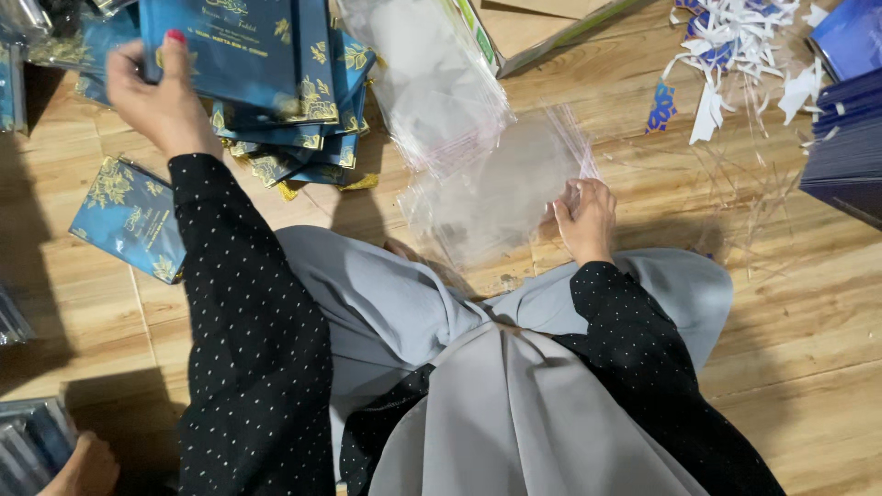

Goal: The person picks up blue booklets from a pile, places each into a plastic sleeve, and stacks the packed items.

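Left hand (161, 96) is up at top left, arm stretched fwd and away from the body, back of hand toward the camera, fingers curled over and gripping, thumb w/ a red nail pointing up. Right hand (583, 219) sits lower, approx centre-right, arm bent at the elbow, wrist straight, fingers pinched together at the tips, knuckles up. Both arms in black sleeves w/ small white dots, down to the wrists. Hands well apart.
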